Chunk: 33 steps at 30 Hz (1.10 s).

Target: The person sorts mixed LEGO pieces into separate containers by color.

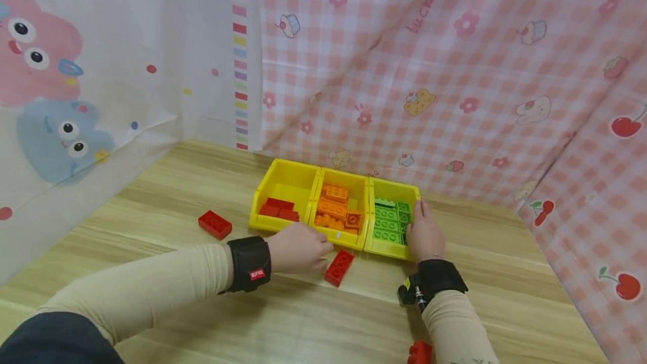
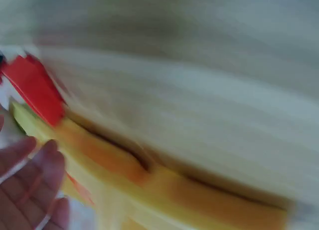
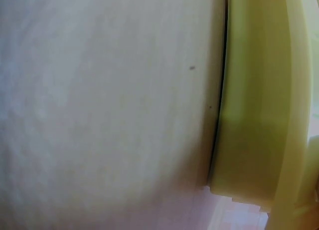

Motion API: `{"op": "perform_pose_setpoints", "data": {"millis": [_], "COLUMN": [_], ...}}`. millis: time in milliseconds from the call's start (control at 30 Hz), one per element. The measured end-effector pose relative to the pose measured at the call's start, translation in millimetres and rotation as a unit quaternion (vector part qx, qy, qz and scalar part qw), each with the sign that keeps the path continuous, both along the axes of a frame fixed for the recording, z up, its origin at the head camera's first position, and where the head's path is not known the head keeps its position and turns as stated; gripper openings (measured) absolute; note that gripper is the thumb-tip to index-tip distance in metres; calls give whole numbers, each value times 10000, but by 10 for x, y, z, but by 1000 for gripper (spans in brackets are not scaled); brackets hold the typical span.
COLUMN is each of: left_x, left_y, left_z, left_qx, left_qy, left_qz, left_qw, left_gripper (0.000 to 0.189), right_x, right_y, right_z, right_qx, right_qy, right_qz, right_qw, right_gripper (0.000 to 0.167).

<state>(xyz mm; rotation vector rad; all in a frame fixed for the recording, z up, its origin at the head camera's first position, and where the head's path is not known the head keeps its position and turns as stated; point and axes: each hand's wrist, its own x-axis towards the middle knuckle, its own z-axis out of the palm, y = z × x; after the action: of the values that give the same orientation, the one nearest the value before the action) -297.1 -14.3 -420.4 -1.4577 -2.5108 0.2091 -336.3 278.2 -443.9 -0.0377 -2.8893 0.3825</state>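
Note:
Three joined yellow bins (image 1: 285, 222) stand on the wooden table, holding red, orange and green toy building bricks. My left hand (image 1: 298, 247) hovers at their front wall, close to a loose red brick (image 1: 339, 268). In the blurred left wrist view, that red brick (image 2: 37, 90) lies past the loosely bent fingers (image 2: 50, 165), and nothing shows between them. My right hand (image 1: 426, 233) rests on the right rim of the bin with green bricks (image 1: 386, 223), fingers pointing away along it. The right wrist view shows mainly that bin's outer wall (image 3: 254, 105); the fingers are mostly hidden there.
Another red brick (image 1: 215, 224) lies left of the bins. A further red brick (image 1: 419, 352) is at the bottom edge by the right forearm. Patterned cloth (image 1: 384, 72) hangs behind the bins and along both sides of the table.

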Motion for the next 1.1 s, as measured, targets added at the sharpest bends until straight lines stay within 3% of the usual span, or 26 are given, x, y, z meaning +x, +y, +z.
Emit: {"op": "perform_pose_setpoints", "data": {"millis": [133,233,367,467,600,700,800,933,1100], "left_x": [80,114,154,159,178,171,61,-227,-634], "left_y": [284,438,532,519,321,35,-280,-629,-791], "left_z": [-92,-208,-314,-307,-184,-72,22,149,188], "left_qx": [-191,-45,408,572,489,451,596,906,840], "left_qy": [-176,-91,82,45,-246,-306,-13,568,835], "left_qz": [580,766,576,240,-200,-397,-373,31,674], "left_qw": [9980,9970,9975,9981,9983,9977,9975,9943,9907], "left_gripper": [35,36,28,27,38,44,46,45,40], "right_x": [-8,-4,-4,-15,-27,-28,-26,-34,-19], "right_y": [11,6,0,9,24,25,33,26,6], "right_z": [-19,-32,-32,-32,-28,-39,-39,-5,-27], "right_qx": [20,-21,-33,-19,26,-18,-66,-61,-23], "right_qy": [49,-19,-48,-40,-12,-16,-13,28,149], "right_qz": [19,10,3,-34,-55,-21,-4,0,-5], "right_qw": [10000,10000,10000,10000,10000,10000,10000,10000,9999], "right_gripper": [59,59,60,60,60,60,60,60,58]}}
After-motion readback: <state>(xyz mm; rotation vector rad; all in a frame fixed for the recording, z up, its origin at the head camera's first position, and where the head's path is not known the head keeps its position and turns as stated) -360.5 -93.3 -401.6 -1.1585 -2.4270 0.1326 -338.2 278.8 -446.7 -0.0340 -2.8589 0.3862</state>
